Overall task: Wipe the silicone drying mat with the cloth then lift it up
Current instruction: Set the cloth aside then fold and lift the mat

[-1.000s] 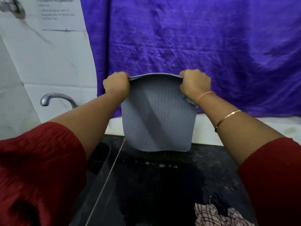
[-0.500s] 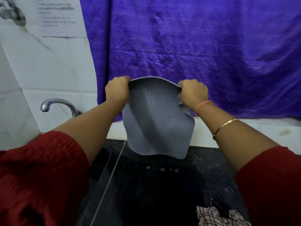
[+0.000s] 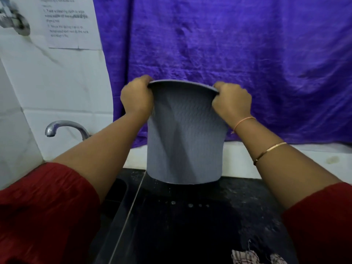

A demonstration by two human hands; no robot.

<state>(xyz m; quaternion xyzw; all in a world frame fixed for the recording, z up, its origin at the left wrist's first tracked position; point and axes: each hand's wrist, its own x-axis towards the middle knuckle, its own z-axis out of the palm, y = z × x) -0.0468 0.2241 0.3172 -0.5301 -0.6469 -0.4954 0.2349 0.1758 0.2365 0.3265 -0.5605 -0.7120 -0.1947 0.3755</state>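
You hold the mat [image 3: 184, 141] up, clear of the table [image 3: 247, 197].
Your left hand [image 3: 136, 96] and right hand [image 3: 232, 101] each grip a top corner, fingers curled round it; the mat hangs bowed. The cloth [image 3: 255, 258] lies near you on the table.

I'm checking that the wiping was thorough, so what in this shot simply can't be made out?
Head view only:
- Far face of the silicone drying mat: turned away from the camera.
- Fingertips of the left hand and right hand: curled out of sight at the mat's top edge.
- Most of the checked cloth: cut off by the bottom edge.
- Print on the wall sheet: blurred, top cut off.
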